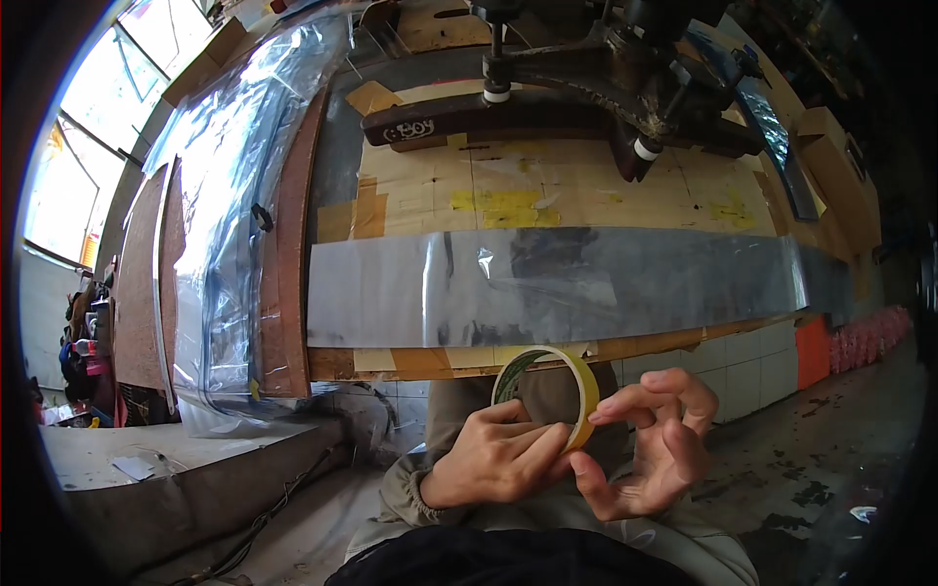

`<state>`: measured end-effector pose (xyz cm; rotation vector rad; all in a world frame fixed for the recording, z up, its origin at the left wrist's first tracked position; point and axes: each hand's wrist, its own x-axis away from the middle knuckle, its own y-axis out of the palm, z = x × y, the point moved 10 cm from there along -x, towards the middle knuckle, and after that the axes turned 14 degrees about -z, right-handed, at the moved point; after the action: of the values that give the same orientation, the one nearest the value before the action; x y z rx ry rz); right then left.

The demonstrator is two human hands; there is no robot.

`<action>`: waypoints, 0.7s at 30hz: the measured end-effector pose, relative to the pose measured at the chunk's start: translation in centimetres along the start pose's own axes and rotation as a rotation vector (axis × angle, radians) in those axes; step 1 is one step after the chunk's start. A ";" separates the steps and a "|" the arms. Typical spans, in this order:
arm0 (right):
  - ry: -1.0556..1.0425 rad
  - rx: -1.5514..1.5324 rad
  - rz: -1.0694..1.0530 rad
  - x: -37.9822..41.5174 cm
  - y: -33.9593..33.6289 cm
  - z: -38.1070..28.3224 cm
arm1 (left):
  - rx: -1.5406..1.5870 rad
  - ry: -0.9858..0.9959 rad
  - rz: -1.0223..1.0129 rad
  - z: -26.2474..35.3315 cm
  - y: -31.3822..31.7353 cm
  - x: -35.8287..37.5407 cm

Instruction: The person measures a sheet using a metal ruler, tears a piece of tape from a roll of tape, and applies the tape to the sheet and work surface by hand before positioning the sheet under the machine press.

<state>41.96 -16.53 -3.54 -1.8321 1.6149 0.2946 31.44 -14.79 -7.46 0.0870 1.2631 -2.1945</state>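
My left hand (503,456) is closed around the lower left side of a roll of yellow tape (588,391). The roll is tilted on its edge, so its dark printed inner core shows. To its right, my right hand (657,449) has its fingers spread and bent, with one fingertip at the roll's outer face and the thumb near the left fingertips. Whether a loose tape end lies at that fingertip is too small to make out. Beyond both hands, a long sheet of clear plastic film (547,283) lies across the wooden work board (410,190).
A dark metal press frame (586,83) with a crossbar stands over the far part of the board. Stacked clear plastic sheets (230,195) lie at the left. Pink bundled material (870,337) is at the right, and a cable (264,518) runs along the lower left.
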 end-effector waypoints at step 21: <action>0.042 -0.001 0.017 -1.1 0.0 1.2 | -0.367 -0.047 0.042 0.4 -1.8 -0.8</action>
<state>42.06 -14.91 -3.76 -1.8373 1.6597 0.2662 31.27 -14.09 -5.59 -0.0826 1.5978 -1.8845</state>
